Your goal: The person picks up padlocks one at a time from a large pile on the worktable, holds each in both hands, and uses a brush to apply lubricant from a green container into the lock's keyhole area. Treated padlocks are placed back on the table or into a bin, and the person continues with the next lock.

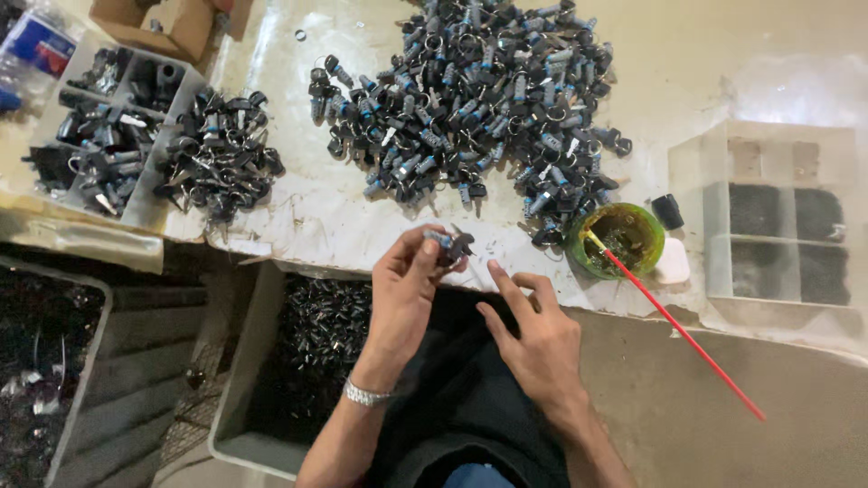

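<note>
Left hand [404,287] pinches small lock part [449,244], just below big lock pile [479,99]. Right hand [533,330] empty, fingers loose, right of part. Green grease cup [618,239] with red stick [678,330] near: elbow bump may tip it. Part may slip into bin [237,361].

A pale, stained workbench [307,212] carries a big heap of small black lock parts [479,99], a smaller pile [217,158] left of it, divided trays [95,136] (one clear box [778,217] at right) and a green cup [619,239] with a red stick [678,330].
</note>
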Demonstrator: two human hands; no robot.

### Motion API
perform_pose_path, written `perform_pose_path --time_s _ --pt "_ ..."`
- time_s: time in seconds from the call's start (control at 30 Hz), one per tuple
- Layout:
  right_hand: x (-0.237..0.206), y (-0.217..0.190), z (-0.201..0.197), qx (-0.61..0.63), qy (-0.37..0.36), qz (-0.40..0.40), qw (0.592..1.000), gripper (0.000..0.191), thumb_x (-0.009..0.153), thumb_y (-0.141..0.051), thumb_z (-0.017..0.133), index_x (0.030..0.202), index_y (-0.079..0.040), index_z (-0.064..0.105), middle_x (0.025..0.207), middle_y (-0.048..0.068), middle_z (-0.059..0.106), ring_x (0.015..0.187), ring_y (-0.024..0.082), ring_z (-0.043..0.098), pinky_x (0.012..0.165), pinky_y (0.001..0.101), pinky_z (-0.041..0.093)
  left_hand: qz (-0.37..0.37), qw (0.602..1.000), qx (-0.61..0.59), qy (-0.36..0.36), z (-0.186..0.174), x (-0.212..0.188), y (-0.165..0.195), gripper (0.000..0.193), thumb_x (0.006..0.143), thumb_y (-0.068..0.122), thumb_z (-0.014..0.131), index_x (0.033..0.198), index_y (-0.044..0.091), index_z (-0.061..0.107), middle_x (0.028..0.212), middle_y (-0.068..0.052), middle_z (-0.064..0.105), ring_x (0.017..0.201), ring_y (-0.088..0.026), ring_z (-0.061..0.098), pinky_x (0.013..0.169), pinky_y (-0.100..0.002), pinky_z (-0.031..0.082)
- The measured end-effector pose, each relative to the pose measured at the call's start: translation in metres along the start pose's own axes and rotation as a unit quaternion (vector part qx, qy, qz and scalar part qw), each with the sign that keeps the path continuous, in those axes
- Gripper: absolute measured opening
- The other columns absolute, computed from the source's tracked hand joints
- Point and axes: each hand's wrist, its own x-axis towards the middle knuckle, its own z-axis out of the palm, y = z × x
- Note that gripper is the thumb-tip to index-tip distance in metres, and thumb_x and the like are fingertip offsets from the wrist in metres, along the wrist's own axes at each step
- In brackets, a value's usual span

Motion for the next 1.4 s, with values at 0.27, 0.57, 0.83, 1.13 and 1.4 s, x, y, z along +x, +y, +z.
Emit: perform_pose_path --time_s 0.27,0.57,0.83,1.13,1.4 --pt "-0.008 0.004 0.005 0.331 0.080 0.083 0.936 0.023 0.091 0.003 0.077 0.113 -0.002 0.070 0.106 0.003 0.068 0.078 0.003 0.058 0.064 0.0184 0.047 -0.040 0.995 0.089 -0.010 0.011 -0.039 -0.031 0.022 0.097 0.006 0.069 0.115 -0.006 0.071 0.110 -0.012 0.076 0.099 -0.014 0.071 0.092 -0.031 0.057" --pt "-0.021 0.017 -0.022 0.437 0.020 0.144 0.888 0.020 0.088 0.012 0.073 0.106 0.004 0.071 0.101 0.009 0.071 0.079 0.008 0.060 0.066 0.0188 0.046 0.111 0.901 0.357 -0.221 0.019 -0.036 0.007 0.058 0.084 0.002 0.077 0.138 0.003 0.056 0.120 -0.009 0.073 0.112 -0.019 0.068 0.100 -0.030 0.052" --pt "-0.017 0.009 -0.031 0.202 0.122 -0.015 0.972 0.024 0.082 0.012 0.079 0.101 0.000 0.070 0.104 0.013 0.073 0.091 0.017 0.071 0.082 0.0272 0.058 0.104 0.898 0.379 -0.196 0.014 -0.038 -0.015 0.028 0.090 0.002 0.079 0.118 0.001 0.074 0.109 -0.011 0.078 0.097 -0.015 0.073 0.088 -0.028 0.059" --pt "-0.023 0.003 -0.026 0.280 0.191 -0.093 0.936 0.022 0.090 0.010 0.076 0.106 0.001 0.063 0.108 0.015 0.069 0.096 0.021 0.073 0.087 0.0296 0.061 0.047 0.978 0.203 -0.021 0.005 -0.035 -0.002 0.023 0.091 0.000 0.074 0.114 -0.004 0.074 0.101 -0.010 0.079 0.086 -0.010 0.074 0.077 -0.025 0.061" --pt "-0.041 0.017 -0.019 0.472 0.085 0.118 0.869 0.015 0.093 0.013 0.065 0.107 0.006 0.064 0.108 0.018 0.067 0.087 0.019 0.070 0.072 0.0279 0.058 0.347 0.710 0.599 0.130 -0.028 -0.002 0.106 0.024 0.091 0.008 0.081 0.114 0.003 0.074 0.103 -0.011 0.077 0.089 -0.019 0.075 0.078 -0.030 0.058"
